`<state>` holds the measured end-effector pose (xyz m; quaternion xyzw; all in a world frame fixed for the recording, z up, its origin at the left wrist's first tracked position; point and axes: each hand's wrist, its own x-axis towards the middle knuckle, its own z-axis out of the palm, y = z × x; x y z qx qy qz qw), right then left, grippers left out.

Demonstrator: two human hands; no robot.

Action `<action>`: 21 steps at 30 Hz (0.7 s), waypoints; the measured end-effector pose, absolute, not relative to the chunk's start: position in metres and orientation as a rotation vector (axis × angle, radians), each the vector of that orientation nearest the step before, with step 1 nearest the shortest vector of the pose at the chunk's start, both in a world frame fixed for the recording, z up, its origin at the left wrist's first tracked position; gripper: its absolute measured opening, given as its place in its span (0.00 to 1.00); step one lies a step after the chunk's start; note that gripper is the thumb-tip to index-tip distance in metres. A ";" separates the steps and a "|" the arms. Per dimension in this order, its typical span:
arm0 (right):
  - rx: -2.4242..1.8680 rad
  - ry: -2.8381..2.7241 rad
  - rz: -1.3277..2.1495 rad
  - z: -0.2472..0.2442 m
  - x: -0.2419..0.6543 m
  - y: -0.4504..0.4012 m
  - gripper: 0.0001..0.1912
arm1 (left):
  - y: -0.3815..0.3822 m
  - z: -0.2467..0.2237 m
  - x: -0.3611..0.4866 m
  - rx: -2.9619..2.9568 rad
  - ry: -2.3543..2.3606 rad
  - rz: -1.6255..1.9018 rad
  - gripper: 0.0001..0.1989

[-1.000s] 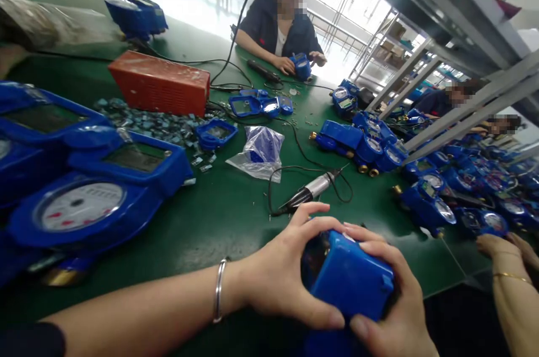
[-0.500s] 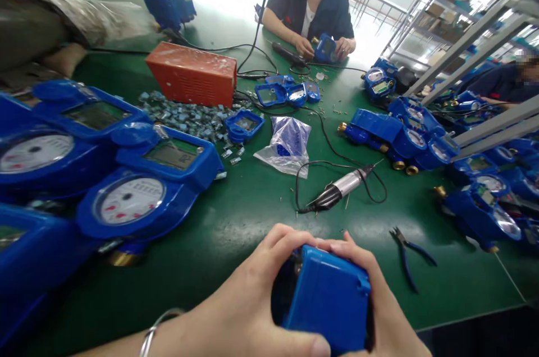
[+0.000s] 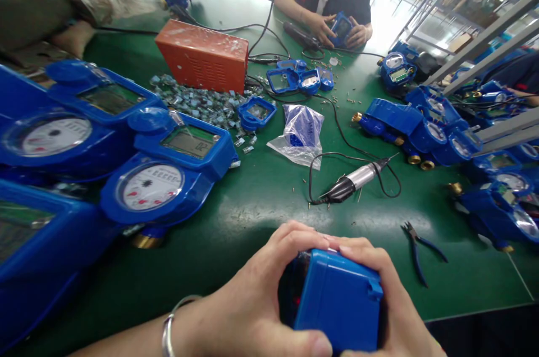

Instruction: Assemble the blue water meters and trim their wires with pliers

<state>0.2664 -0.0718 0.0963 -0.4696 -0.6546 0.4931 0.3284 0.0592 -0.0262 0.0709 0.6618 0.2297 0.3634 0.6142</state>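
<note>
Near the bottom of the head view, a blue water meter (image 3: 339, 298) is held between both hands, its plain box side facing up. My left hand (image 3: 256, 289) wraps its left side, with the thumb along the near edge and fingers over the far edge. On the opposite side, my right hand (image 3: 393, 289) curls its fingers over the far edge, meeting the left fingertips. The meter's lower parts are hidden by the hands and the frame edge. Beyond it lies an electric screwdriver (image 3: 356, 180) with a black cord. Diagonal cutters (image 3: 419, 250) rest to the right.
Finished-looking blue meters (image 3: 154, 186) crowd the left, and more meters (image 3: 435, 127) stand at right beside a metal rack (image 3: 492, 20). An orange box (image 3: 202, 56), small loose parts (image 3: 197, 101) and a plastic bag (image 3: 301, 132) sit mid-table. A co-worker (image 3: 324, 3) handles another meter across.
The camera view has shifted, so the table things appear further right. Both hands keep their hold on the meter. Across the table, the co-worker's hands have moved around their meter, which is turned.
</note>
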 end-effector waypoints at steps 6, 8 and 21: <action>-1.277 -1.706 1.291 0.099 0.260 -0.073 0.34 | -0.026 0.056 0.057 1.539 0.446 0.938 0.41; -1.313 -1.668 1.288 0.100 0.259 -0.073 0.35 | -0.027 0.055 0.056 1.523 0.454 0.936 0.41; -1.210 -1.622 1.455 0.096 0.256 -0.066 0.32 | -0.037 0.055 0.056 1.453 0.539 1.005 0.37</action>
